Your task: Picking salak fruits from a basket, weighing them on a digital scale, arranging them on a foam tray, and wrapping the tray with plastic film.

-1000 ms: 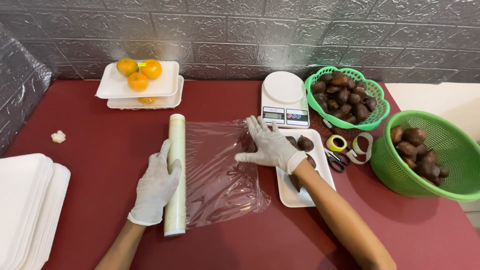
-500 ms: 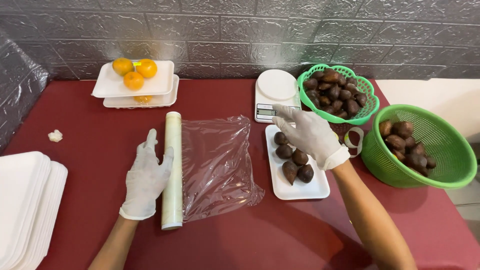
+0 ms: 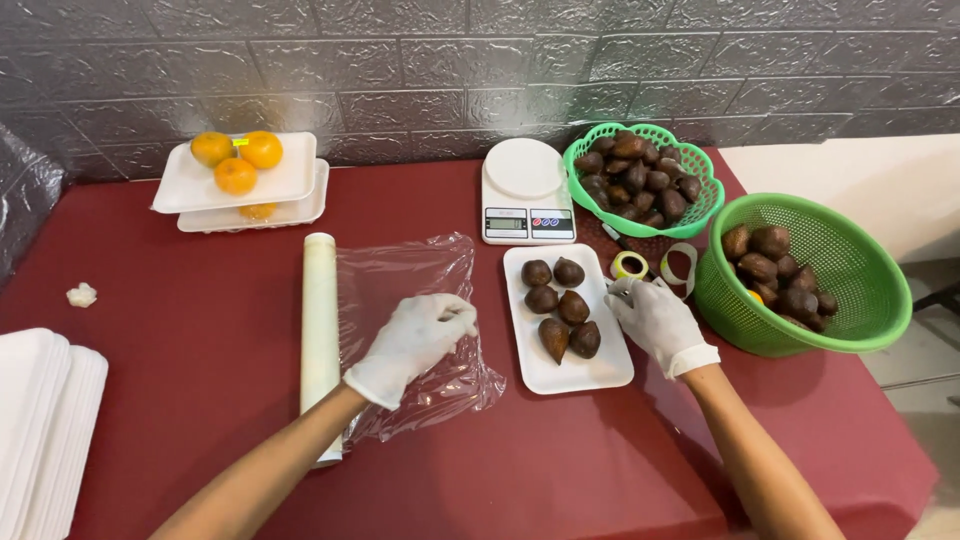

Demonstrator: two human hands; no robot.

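Observation:
My left hand (image 3: 412, 342), in a white glove, presses flat on a sheet of clear cling film (image 3: 405, 275) pulled out from its roll (image 3: 320, 320). My right hand (image 3: 655, 318), also gloved, rests curled at the right edge of a white foam tray (image 3: 570, 372). Its fingers seem to close on a small object that I cannot make out. The tray holds several dark brown scaly fruits (image 3: 560, 305). Both hands lie on the dark red table.
A white kitchen scale (image 3: 525, 190) stands behind the tray. Two green baskets (image 3: 640, 135) (image 3: 850, 290) hold more brown fruits. Tape rolls (image 3: 630, 265) lie between them. Stacked trays with oranges (image 3: 235, 160) sit far left, and a pile of foam trays (image 3: 45, 420) at the left edge.
My left hand moved right from the roll onto the cling film. My right hand dropped from above the tray's far end to the tray's right edge.

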